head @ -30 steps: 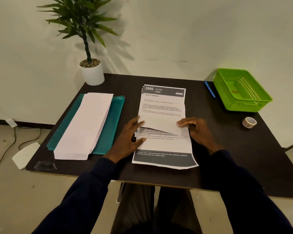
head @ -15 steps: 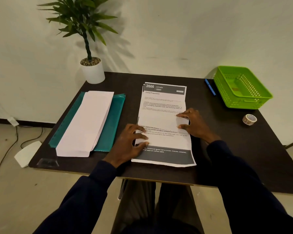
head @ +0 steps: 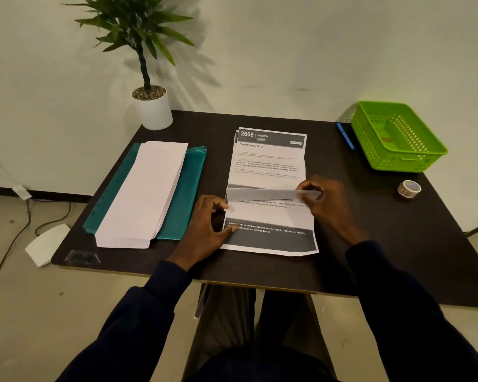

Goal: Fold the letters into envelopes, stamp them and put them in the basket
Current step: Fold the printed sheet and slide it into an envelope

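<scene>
**Paper letter mid-fold on a dark table**

Paper letter (head: 268,166), printed with dark bands, lies at the centre of the matte table (head: 384,244). The right hand (head: 329,205) pinches its raised flap. The left hand (head: 204,227), fingers spread, presses its left edge. White envelopes (head: 144,194) are stacked left; the perforated green basket (head: 414,161) stands far right.

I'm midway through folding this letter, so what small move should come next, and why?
Probably lay the raised flap down flat and crease it. The right hand pinches it lifted above the letter, uncreased, while the left hand pins the sheet's lower left edge.
</scene>
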